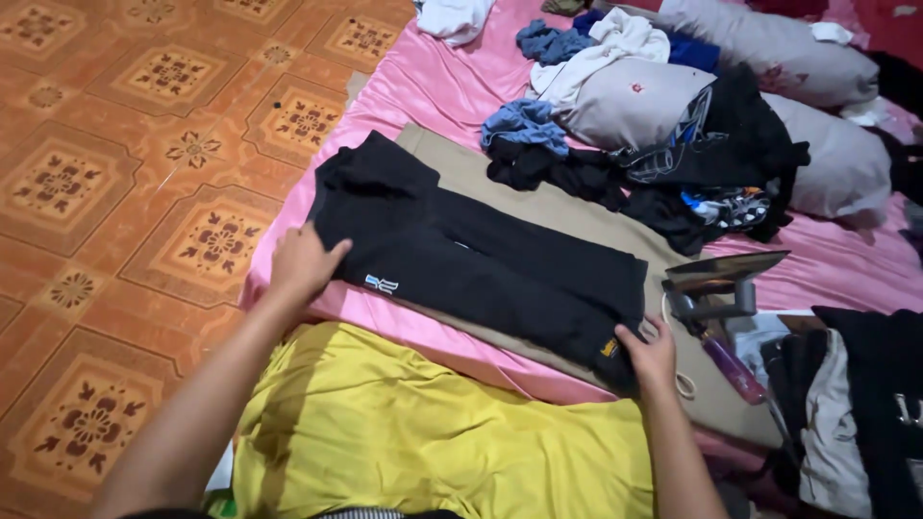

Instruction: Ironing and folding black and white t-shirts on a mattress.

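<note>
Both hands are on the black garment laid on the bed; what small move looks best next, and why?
Probably smoothing it outward: the left hand presses one end of the black garment flat and the right hand holds the other end, with the garment stretched over the tan cloth. The iron sits tipped just beyond the right hand, so flattening seems to come first.

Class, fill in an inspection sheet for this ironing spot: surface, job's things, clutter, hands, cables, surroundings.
Surface: pink sheet with a tan cloth spread over it.
Job's things: black trousers lying flat on the tan cloth; iron beside them on its side.
Clutter: heap of mixed clothes over grey pillows; dark pile at right; yellow garment nearest the camera.
Hands: left hand flat on one end of the trousers, right hand on the other end.
Cables: pale cord near the iron.
Surroundings: patterned orange floor tiles.
</note>
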